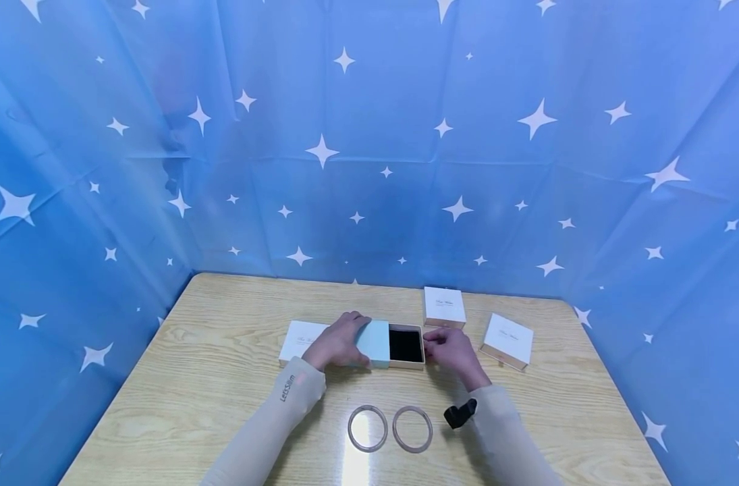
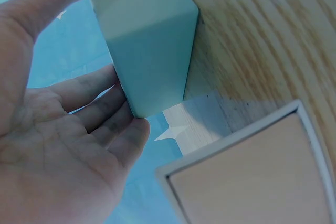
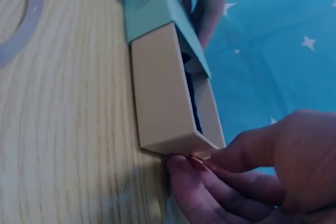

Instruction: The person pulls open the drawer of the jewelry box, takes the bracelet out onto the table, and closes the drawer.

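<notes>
A starry blue curtain (image 1: 381, 162) hangs behind a wooden table (image 1: 235, 405), on which a light blue box (image 1: 379, 344) lies between the hands, its black-lined drawer (image 1: 407, 345) part-way out. The left hand (image 1: 339, 343) grips the box, the right hand (image 1: 454, 349) pinches the drawer's outer end. Three white boxes (image 1: 509, 339) lie around them, with two rings (image 1: 350, 429) nearer the person.

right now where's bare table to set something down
Bare table left of the left sleeve and right of the right sleeve. Crowded: between left hand and right hand, with the partly open box, and between sleeves, with two rings.
</notes>
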Motion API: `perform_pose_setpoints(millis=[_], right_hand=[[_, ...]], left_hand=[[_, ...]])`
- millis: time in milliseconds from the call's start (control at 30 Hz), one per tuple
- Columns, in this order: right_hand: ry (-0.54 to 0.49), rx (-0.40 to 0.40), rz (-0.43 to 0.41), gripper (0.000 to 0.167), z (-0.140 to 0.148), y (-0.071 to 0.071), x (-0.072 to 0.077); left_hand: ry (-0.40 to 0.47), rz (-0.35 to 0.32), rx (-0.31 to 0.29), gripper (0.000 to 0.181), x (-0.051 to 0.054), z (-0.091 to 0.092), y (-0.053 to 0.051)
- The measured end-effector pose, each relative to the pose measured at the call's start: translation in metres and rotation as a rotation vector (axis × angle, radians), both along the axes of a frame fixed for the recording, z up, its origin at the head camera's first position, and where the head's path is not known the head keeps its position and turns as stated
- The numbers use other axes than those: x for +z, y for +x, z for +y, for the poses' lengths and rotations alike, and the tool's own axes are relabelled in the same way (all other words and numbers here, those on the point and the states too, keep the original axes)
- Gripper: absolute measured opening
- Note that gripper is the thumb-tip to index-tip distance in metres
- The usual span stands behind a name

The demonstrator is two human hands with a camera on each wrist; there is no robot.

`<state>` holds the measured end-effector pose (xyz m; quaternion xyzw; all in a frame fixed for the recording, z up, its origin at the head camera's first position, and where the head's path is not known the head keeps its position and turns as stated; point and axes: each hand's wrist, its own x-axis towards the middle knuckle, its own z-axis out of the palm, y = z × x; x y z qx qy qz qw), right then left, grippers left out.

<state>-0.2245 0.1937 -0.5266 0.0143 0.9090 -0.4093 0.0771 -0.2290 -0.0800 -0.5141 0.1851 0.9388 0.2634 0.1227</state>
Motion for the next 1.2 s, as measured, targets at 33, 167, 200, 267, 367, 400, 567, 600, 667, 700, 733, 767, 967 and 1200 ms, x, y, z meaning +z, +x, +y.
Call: perform_pose_setpoints(millis=[33,167,200,267,367,400,567,600,667,700,733,767,967,1200], right_hand=[[0.017,-0.003,0.002,0.018,-0.001,0.0,0.0],[0.022,-0.022,0.004,0.013,-0.004,0.001,0.001],[0.014,-0.029,0.004,0.012,-0.005,0.002,0.002],[-0.007,-0.04,0.005,0.011,-0.006,0.003,0.001],[-0.044,-0.058,0.002,0.009,-0.007,0.005,0.0],[-0.049,-0.062,0.004,0.009,-0.008,0.005,0.0],[-0.06,-0.075,0.013,0.008,-0.01,0.006,-0.001],[-0.059,-0.074,0.017,0.008,-0.011,0.005,-0.001],[-0.06,-0.074,0.022,0.008,-0.012,0.005,-0.001],[-0.058,-0.075,0.026,0.008,-0.012,0.005,-0.001],[-0.062,-0.075,0.026,0.008,-0.013,0.005,-0.001],[-0.064,-0.075,0.026,0.008,-0.014,0.005,-0.001],[-0.083,-0.08,0.011,0.01,-0.019,0.006,-0.001],[-0.078,-0.069,0.01,0.012,-0.027,0.005,-0.001]], left_hand=[[0.001,-0.001,-0.001,0.099,0.0,0.0,0.0],[0.006,-0.001,-0.002,0.098,0.0,-0.001,-0.001],[0.007,0.0,-0.002,0.098,0.0,-0.001,0.0],[0.01,0.002,-0.003,0.098,-0.001,0.0,0.0],[0.012,0.004,-0.001,0.098,-0.001,0.0,0.0],[0.014,0.004,0.0,0.097,-0.001,0.0,0.0],[0.016,-0.005,0.008,0.097,0.002,0.0,0.001],[0.015,-0.007,0.009,0.097,0.002,0.0,0.002],[0.011,-0.005,0.008,0.097,0.001,0.0,0.001],[0.01,-0.004,0.007,0.097,0.001,0.0,0.001],[0.01,-0.003,0.007,0.097,0.001,0.0,0.001],[0.011,-0.002,0.006,0.097,0.001,0.0,0.001],[0.008,-0.001,0.004,0.097,0.001,0.0,0.001],[0.006,-0.001,0.006,0.097,0.002,0.0,0.001]])
